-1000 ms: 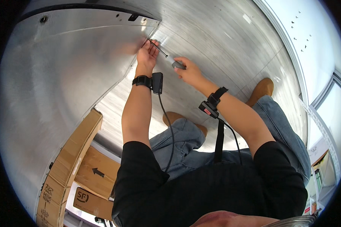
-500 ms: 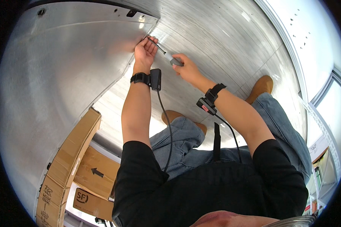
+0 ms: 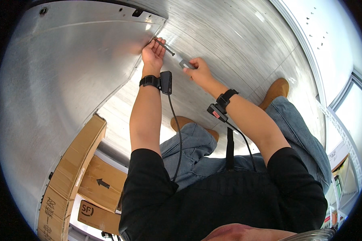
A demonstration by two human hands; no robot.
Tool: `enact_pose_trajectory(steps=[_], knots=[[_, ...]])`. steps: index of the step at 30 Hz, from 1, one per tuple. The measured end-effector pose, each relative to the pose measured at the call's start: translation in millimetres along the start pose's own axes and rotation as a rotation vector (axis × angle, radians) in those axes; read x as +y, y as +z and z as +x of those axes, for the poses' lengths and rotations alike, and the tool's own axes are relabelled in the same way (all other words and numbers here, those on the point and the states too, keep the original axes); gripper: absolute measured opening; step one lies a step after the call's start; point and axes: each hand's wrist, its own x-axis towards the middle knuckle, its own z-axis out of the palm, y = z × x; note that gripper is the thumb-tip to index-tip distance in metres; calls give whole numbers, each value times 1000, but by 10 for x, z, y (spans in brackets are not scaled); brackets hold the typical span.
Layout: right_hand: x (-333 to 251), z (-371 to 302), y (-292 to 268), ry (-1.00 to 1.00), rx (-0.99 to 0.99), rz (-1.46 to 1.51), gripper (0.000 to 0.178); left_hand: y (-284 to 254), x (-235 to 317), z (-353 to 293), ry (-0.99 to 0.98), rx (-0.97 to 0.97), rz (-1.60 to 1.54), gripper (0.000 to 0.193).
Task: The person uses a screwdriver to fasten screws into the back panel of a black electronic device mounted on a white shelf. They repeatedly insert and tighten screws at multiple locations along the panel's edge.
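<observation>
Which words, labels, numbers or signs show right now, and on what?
Placed, not copied out:
Dark characters: long cardboard box, lower left.
Black arrow: middle cardboard box.
Dark logo, with print too small to read: brown box below that in the picture.
Faint lettering, unreadable: black shirt.
Pinkish label, too small to read: right-wrist device.
Grey-handled tool: no lettering I can make out.

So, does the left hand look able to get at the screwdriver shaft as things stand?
Probably yes: the left hand is at the tip end of the screwdriver shaft, beside the metal panel, and nothing visible blocks the way.
</observation>
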Motion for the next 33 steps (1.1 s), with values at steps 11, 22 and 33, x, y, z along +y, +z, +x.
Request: enact_pose_trajectory(steps=[11, 22, 33], knots=[[-39, -72, 65, 73, 60, 68, 37, 4, -47, 35, 41, 13, 47, 19], [-102, -108, 59, 139, 82, 115, 40, -35, -71, 83, 40, 17, 7, 13], [-69, -131, 47, 148, 76, 103, 45, -11, -60, 43, 53, 8, 20, 12]])
